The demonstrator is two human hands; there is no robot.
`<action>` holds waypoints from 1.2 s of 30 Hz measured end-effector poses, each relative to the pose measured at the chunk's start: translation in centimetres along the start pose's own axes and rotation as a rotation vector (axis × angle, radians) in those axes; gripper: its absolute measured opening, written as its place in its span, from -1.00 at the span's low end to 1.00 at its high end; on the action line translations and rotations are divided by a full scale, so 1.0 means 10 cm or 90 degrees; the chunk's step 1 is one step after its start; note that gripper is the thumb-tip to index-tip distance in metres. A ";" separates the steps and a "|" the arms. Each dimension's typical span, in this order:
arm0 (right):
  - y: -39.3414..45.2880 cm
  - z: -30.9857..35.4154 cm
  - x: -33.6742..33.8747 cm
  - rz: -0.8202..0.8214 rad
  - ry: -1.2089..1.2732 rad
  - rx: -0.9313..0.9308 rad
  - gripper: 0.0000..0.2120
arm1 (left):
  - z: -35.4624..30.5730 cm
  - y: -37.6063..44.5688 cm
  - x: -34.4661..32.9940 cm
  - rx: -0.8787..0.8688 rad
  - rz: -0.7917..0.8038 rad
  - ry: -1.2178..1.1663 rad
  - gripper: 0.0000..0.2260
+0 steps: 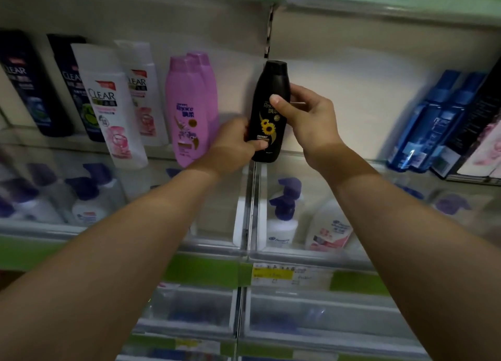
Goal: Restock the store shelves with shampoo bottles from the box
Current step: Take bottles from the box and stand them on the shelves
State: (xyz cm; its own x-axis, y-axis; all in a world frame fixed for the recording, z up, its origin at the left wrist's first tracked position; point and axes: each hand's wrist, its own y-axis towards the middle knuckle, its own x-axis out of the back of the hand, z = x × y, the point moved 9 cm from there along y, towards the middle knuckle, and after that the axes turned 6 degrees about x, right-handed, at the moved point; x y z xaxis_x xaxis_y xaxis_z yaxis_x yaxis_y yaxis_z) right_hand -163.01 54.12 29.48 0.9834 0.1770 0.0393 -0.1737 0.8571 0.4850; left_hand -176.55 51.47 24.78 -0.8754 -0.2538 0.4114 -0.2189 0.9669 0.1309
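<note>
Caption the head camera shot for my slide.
Both hands, left and right, set a black shampoo bottle on the shelf.

A black shampoo bottle (269, 111) with a black cap and a sunflower label stands upright, slightly tilted, at the front edge of the shelf (339, 154), beside the upright where two shelf sections meet, right of the pink bottles (189, 111).

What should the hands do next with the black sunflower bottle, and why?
Probably set it down upright on the bare shelf stretch just right of the pink bottles. Both the left hand and right hand grip the black bottle, label facing out, with its base about at the shelf edge.
</note>
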 end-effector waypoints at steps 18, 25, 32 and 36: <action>0.11 0.03 0.05 -0.076 -0.100 0.045 -0.76 | -0.02 0.09 0.03 0.001 -0.078 0.018 -0.71; 0.12 0.03 0.08 -0.099 -0.121 0.013 -0.77 | -0.05 0.02 0.05 0.018 -0.122 0.025 -0.70; 0.00 0.04 0.07 -0.119 -0.118 -0.043 -0.72 | -0.09 -0.14 0.13 0.031 -0.175 0.033 -0.73; -0.16 0.13 0.11 -0.177 -0.136 -0.088 -0.58 | -0.15 -0.38 0.24 0.038 -0.193 0.055 -0.64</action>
State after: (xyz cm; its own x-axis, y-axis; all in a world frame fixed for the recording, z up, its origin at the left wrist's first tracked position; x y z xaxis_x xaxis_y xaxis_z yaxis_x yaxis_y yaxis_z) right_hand -161.56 52.35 29.85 0.9803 -0.1633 0.1114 0.1098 0.9183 0.3804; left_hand -177.21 47.19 26.63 -0.7276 -0.5288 0.4371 -0.4906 0.8464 0.2074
